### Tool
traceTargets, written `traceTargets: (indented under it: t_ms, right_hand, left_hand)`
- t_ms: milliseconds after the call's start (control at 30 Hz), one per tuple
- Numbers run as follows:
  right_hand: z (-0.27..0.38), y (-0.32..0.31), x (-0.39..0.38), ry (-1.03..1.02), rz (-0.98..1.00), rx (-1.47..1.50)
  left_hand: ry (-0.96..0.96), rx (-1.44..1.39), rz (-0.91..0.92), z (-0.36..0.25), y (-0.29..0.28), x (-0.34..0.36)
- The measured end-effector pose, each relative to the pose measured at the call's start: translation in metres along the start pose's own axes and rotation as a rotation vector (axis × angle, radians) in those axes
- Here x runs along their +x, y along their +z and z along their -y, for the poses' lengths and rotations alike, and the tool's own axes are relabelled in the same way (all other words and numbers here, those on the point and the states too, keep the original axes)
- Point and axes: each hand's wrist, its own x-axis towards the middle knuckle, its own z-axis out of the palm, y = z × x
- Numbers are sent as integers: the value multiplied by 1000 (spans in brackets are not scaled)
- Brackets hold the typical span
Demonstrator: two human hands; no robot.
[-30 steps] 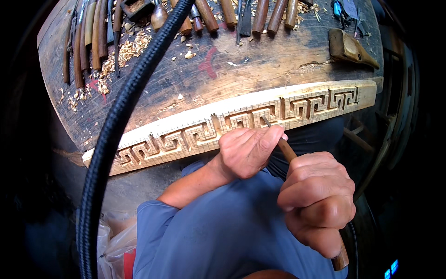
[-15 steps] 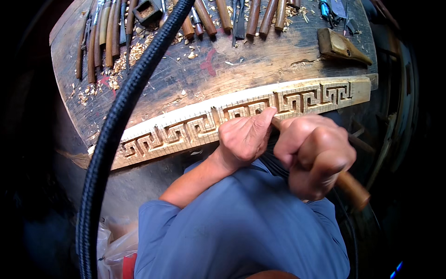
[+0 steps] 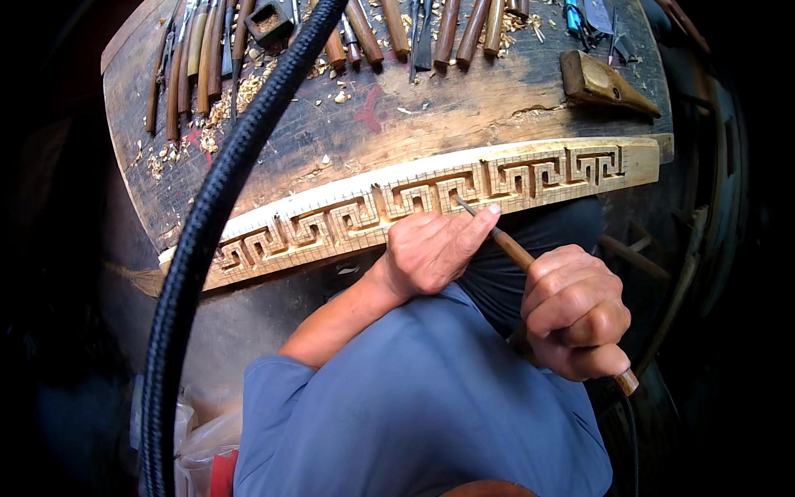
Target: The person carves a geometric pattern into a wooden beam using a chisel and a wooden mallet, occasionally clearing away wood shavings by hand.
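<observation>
A long pale wooden board [image 3: 642,163], carved with a square-cornered meander pattern and pencil grid lines, lies along the near edge of the workbench. My right hand [image 3: 575,311] is wrapped round the wooden handle of a chisel [image 3: 513,248], whose butt sticks out below my fist. The thin metal blade slants up and left, with its tip at a carved groove near the board's middle. Against the board's near edge rests my left hand [image 3: 432,251], fingers curled and thumb pressed to the blade. Its fingertips are partly hidden.
Several chisels [image 3: 203,70] with wooden handles lie along the far side of the workbench [image 3: 331,137], among wood shavings [image 3: 248,87]. A wooden mallet-like block [image 3: 609,85] lies at the right. A thick braided black cable [image 3: 217,195] crosses the view at left.
My right hand has drawn back from the board, down and slightly right, with the chisel. More of its handle and blade now show. My left hand stays nearly in place.
</observation>
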Motion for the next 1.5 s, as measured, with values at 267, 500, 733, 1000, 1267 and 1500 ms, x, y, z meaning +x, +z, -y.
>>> traceTargets:
  t_ms: [267,500,733,1000,1267,1500]
  right_hand:
    - [-4,-5,-3,42,-31,-23]
    - [-5,-5,-4,80,-44,-81]
    - [-8,-5,-4,87,-49,-78]
    - [-10,-6,4,91,-51,-38]
    - [-21,16,16,107,29,-108]
    - [-14,10,27,163,-91,-169]
  left_hand:
    - [-49,55,29,-2,1,-1]
    - [-49,58,-14,-2,6,0]
    - [-37,64,-52,1,10,0]
    - [-101,68,6,-3,5,2]
    - [-158,23,-54,-3,5,-1]
    - [-139,-1,-62,-4,9,14]
